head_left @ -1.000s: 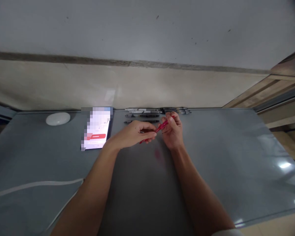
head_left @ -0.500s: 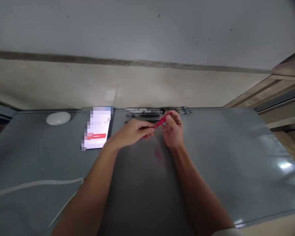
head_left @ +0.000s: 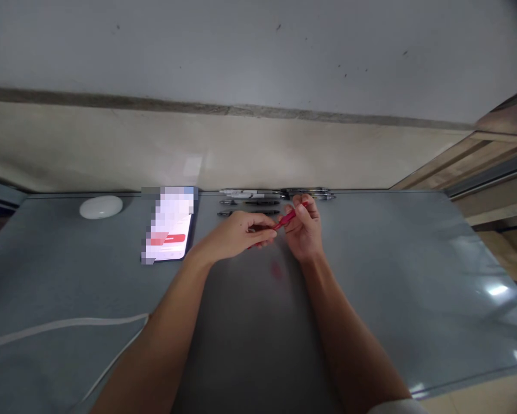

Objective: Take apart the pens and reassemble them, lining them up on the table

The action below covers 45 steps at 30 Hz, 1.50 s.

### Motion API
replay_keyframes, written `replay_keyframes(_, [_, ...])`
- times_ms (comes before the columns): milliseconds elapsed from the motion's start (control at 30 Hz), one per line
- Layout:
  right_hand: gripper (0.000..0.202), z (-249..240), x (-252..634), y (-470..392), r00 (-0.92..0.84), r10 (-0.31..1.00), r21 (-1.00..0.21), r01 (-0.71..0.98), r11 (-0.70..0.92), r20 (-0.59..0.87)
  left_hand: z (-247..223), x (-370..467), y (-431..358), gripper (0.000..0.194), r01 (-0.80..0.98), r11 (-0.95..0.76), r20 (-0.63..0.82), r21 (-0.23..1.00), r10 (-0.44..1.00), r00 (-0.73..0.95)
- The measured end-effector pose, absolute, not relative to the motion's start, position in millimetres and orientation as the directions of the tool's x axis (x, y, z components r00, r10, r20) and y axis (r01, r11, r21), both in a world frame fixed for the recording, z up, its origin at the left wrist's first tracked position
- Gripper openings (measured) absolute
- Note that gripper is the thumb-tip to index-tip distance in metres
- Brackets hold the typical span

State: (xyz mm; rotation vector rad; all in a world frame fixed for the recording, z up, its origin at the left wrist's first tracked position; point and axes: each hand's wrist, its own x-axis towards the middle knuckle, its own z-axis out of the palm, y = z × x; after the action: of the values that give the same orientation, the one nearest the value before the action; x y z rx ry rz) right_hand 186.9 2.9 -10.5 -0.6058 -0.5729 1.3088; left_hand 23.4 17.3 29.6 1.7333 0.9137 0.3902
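Note:
A slim red pen (head_left: 287, 218) is held between my two hands above the grey table, tilted with its right end higher. My left hand (head_left: 243, 233) is closed on its lower left part, and a bit of red shows below those fingers. My right hand (head_left: 305, 230) pinches the upper right part between thumb and fingers. Just behind my hands lie a black pen (head_left: 230, 213), another dark pen (head_left: 241, 202) and a white pen (head_left: 245, 194). Several dark pens (head_left: 316, 192) lie behind my right hand.
A phone with a lit screen (head_left: 172, 224) lies left of my hands. Farther left sits a smooth white rounded object (head_left: 101, 207). A white cable (head_left: 68, 323) runs along the grey table (head_left: 391, 276) by my left forearm. A wall (head_left: 258, 149) rises behind the pens.
My left hand has shifted slightly right along the red pen, closer to my right hand. The pen's right end now shows a little farther right. The other pens and the phone stay put.

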Motion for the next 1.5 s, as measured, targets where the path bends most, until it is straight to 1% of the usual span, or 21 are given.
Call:
replay_keyframes(133, [0.025, -10, 185, 4, 0.219, 0.976, -0.714, -0.684, 0.148, -0.007, 25, 25, 18, 0.026, 0.415, -0.135, -0.139, 0.900, 0.812, 0.567])
replay_keyframes(300, [0.018, -11, 186, 3, 0.182, 0.983, -0.713, -0.690, 0.120, -0.011, 24, 22, 20, 0.026, 0.379, -0.119, -0.129, 0.918, 0.813, 0.568])
replay_keyframes(433, [0.018, -11, 188, 3, 0.148, 0.989, -0.704, -0.702, 0.107, 0.003, 29, 19, 19, 0.024, 0.348, -0.115, -0.148, 0.930, 0.752, 0.643])
replay_keyframes(633, [0.019, -14, 191, -1, 0.016, 0.992, -0.636, -0.766, 0.090, 0.122, 36, 19, 16, 0.029, 0.320, -0.081, -0.202, 0.944, 0.626, 0.754])
replay_keyframes(733, [0.020, -14, 191, -1, 0.007, 0.990, -0.625, -0.775, 0.093, 0.139, 38, 20, 15, 0.029, 0.325, -0.073, -0.217, 0.943, 0.604, 0.766])
replay_keyframes(867, [0.020, -12, 188, 2, 0.086, 0.992, -0.656, -0.744, 0.127, 0.094, 34, 22, 16, 0.022, 0.349, -0.103, -0.181, 0.931, 0.702, 0.689])
replay_keyframes(967, [0.020, -10, 186, 4, 0.162, 0.987, -0.696, -0.705, 0.131, 0.021, 30, 23, 18, 0.022, 0.399, -0.131, -0.158, 0.908, 0.775, 0.612])
replay_keyframes(1100, [0.019, -10, 185, 5, 0.186, 0.982, -0.717, -0.685, 0.130, 0.000, 28, 23, 19, 0.025, 0.404, -0.130, -0.151, 0.905, 0.791, 0.593])
replay_keyframes(1267, [0.018, -12, 187, 4, 0.161, 0.987, -0.721, -0.683, 0.112, 0.001, 28, 20, 20, 0.026, 0.346, -0.102, -0.161, 0.933, 0.741, 0.652])
replay_keyframes(1500, [0.017, -14, 190, -1, 0.006, 0.990, -0.620, -0.779, 0.091, 0.138, 38, 20, 16, 0.030, 0.327, -0.061, -0.225, 0.943, 0.606, 0.763])
